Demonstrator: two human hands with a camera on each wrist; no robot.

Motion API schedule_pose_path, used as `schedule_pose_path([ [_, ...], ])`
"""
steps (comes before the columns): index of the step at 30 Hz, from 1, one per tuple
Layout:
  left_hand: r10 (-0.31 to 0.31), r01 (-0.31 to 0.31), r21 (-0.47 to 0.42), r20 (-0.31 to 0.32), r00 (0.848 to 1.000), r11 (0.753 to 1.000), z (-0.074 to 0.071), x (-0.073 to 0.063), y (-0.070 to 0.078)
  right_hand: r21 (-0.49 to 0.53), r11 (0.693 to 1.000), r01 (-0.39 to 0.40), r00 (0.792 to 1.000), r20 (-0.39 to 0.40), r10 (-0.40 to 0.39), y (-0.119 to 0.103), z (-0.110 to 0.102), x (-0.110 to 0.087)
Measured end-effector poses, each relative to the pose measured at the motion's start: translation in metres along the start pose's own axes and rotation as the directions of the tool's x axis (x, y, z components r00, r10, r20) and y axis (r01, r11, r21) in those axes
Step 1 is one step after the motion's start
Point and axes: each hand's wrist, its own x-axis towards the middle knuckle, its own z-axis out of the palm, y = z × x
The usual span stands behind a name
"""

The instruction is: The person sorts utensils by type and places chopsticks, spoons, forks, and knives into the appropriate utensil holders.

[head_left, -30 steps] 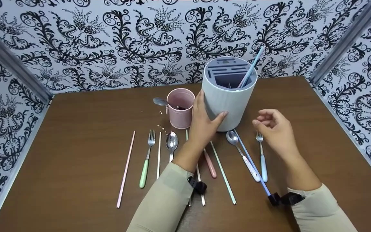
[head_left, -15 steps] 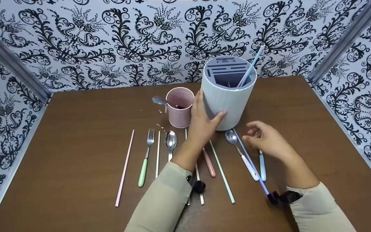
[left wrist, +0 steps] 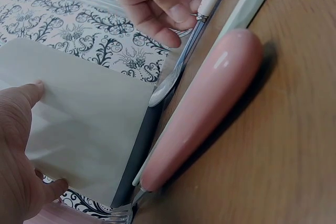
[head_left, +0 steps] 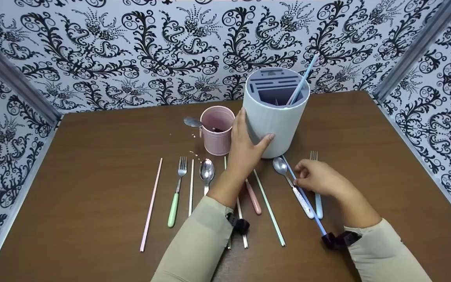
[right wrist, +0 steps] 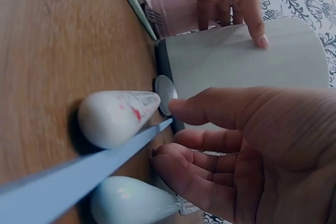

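Note:
My left hand (head_left: 246,152) rests against the left side of the white utensil holder (head_left: 278,121), thumb across its front and fingers along its side. A light blue chopstick (head_left: 304,78) leans out of the holder's large compartment. My right hand (head_left: 319,178) hovers low over the table, thumb and fingers apart around the neck of a spoon (right wrist: 113,116) with a white patterned handle. Beside that spoon lie a blue chopstick (right wrist: 100,163) and a fork (right wrist: 131,200) with a light blue handle, partly hidden by the hand in the head view.
A pink cup (head_left: 217,143) stands left of the holder, a spoon (head_left: 192,122) sticking out. On the table lie a green-handled fork (head_left: 174,207), a large spoon (head_left: 207,170), a pink-handled fork (head_left: 253,197), a pink chopstick (head_left: 152,203) and a mint chopstick (head_left: 270,213).
My right hand has moved down and left, from above the blue-handled fork's head to the spoon and blue chopstick; the fork's tines show again. My left hand stays on the holder.

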Motion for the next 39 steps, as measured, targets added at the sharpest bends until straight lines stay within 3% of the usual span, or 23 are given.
schedule_pose_path([
  [12,0.016,-0.016,-0.006,-0.02,1.0,1.0,0.0,0.0,-0.001,-0.036,0.999,-0.002,1.0,-0.028,0.001,-0.004,0.01,0.004],
  [19,0.004,-0.004,-0.004,-0.007,1.0,1.0,-0.001,0.0,0.0,-0.001,0.998,-0.058,0.998,-0.016,0.058,-0.009,0.015,0.003],
  [33,0.008,-0.008,-0.001,-0.012,1.0,1.0,0.001,0.0,-0.001,-0.139,0.99,-0.01,0.997,-0.08,-0.001,-0.009,0.016,0.002],
  [39,0.012,-0.012,0.002,-0.011,1.0,1.0,0.0,0.0,0.0,-0.15,0.988,-0.036,0.996,-0.087,0.023,-0.012,0.014,0.001],
])
